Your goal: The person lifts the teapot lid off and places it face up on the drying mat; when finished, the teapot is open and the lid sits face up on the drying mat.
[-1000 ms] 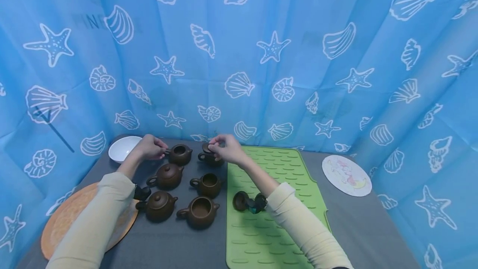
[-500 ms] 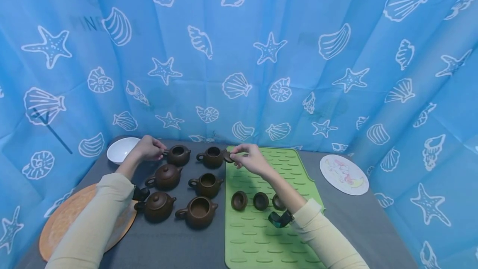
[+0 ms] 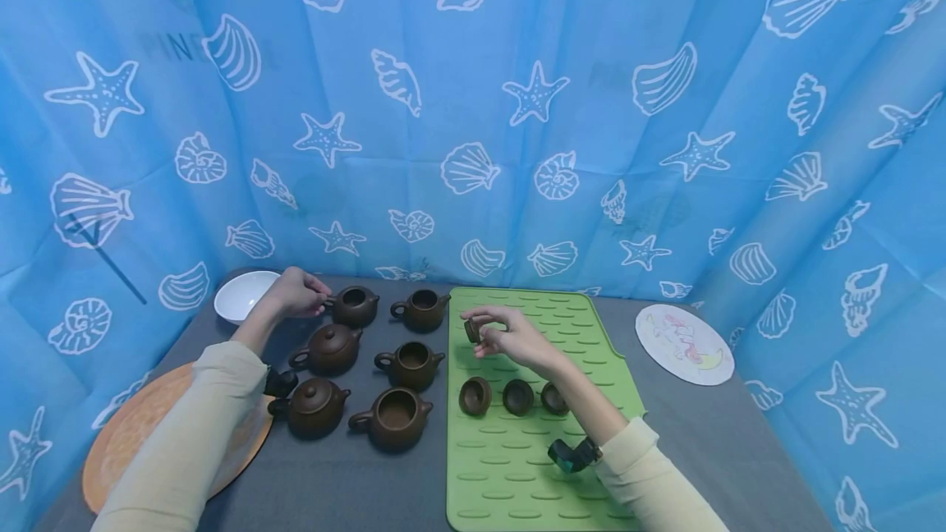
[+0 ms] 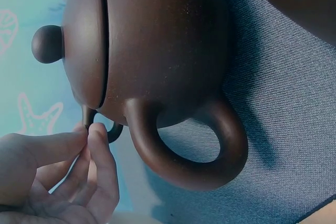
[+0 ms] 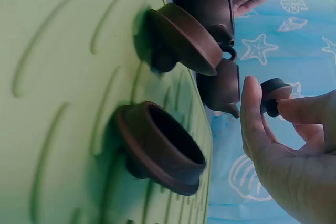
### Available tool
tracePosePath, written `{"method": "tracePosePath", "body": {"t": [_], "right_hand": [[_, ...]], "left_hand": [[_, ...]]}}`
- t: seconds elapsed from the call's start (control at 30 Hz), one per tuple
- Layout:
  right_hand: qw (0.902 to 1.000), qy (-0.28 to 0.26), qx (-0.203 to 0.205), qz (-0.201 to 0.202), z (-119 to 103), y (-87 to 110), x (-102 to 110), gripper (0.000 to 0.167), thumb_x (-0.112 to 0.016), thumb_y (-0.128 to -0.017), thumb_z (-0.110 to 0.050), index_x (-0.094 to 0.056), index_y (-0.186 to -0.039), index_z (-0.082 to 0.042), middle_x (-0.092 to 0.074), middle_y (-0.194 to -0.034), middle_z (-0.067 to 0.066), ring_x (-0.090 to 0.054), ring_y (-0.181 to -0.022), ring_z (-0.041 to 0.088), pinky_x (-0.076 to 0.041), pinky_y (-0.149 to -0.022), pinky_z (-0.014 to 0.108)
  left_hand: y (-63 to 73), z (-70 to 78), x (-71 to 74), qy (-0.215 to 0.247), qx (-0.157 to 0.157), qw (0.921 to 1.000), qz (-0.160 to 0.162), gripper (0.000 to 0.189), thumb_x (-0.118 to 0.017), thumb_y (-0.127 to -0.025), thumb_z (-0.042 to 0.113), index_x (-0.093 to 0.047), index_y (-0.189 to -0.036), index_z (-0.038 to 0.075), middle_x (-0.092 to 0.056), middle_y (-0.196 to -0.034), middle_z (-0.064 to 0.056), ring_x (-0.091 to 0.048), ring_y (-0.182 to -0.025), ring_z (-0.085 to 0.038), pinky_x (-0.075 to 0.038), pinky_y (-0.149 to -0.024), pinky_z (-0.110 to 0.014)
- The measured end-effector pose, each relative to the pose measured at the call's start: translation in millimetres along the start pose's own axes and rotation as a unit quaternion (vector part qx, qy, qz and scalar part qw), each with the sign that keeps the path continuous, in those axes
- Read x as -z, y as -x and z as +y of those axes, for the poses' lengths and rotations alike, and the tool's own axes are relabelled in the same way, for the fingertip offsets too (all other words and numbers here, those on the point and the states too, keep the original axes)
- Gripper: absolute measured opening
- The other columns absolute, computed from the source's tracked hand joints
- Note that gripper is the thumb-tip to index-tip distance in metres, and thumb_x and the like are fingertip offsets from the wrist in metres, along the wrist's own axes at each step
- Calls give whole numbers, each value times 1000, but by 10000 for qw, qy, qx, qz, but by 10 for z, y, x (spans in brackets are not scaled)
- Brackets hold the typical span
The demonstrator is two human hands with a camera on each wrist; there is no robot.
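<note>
At the back left, my left hand pinches the handle of a lidless brown teapot; thumb and fingertips meet on that handle in the left wrist view. My right hand holds a small brown teapot lid by its knob, turned on its side above the green mat. To the left of that lid stands another open teapot. Three more lids lie knob-down in a row on the mat, the nearest to the teapots being the left lid.
Two lidded teapots, a middle one and a front one, stand beside two open ones. A white bowl is at the back left, an orange round mat under my left forearm, a printed white disc at right.
My right hand has lifted the lid off the back right teapot and carried it right, over the green mat, tipping it sideways. The left hand has stayed at its teapot handle.
</note>
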State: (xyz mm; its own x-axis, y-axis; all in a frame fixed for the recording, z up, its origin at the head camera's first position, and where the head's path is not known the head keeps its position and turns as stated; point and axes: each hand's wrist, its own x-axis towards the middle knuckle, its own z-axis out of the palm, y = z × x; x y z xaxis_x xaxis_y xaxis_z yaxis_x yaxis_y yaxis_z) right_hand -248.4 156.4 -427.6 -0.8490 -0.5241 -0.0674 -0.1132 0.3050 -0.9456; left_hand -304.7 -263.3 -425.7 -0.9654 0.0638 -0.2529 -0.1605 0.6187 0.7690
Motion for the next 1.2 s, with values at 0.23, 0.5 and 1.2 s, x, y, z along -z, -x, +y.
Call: {"method": "tracePosePath", "body": {"t": [0.23, 0.5, 1.2], "right_hand": [[9996, 158, 96, -191, 135, 38, -11, 49, -69, -106, -11, -55, -152, 1, -50, -157, 35, -71, -124, 53, -64, -102, 47], [9982, 587, 100, -73, 225, -11, -55, 51, -73, -97, 3, -56, -144, 13, -65, -140, 34, -72, -122, 47, -66, -96, 37], [9882, 1521, -153, -89, 307, -130, -68, 45, -79, -92, 4, -68, -136, 2, -70, -129, 28, -78, -79, 16, -65, -71, 29]], "left_hand": [[-10, 7, -4, -9, 7, 10000, -18, 28, -54, -108, 3, -69, -125, -13, -71, -102, -16, -74, -88, -22, -67, -87, -38], [13, 23, -12, -2, 15, 10000, -3, 28, -54, -109, 3, -69, -126, -13, -71, -103, -17, -74, -91, -25, -67, -86, -38], [42, 30, -18, -57, -21, 10000, 69, 28, -54, -109, 3, -69, -125, -14, -72, -104, -20, -75, -91, -26, -68, -88, -40]]}}
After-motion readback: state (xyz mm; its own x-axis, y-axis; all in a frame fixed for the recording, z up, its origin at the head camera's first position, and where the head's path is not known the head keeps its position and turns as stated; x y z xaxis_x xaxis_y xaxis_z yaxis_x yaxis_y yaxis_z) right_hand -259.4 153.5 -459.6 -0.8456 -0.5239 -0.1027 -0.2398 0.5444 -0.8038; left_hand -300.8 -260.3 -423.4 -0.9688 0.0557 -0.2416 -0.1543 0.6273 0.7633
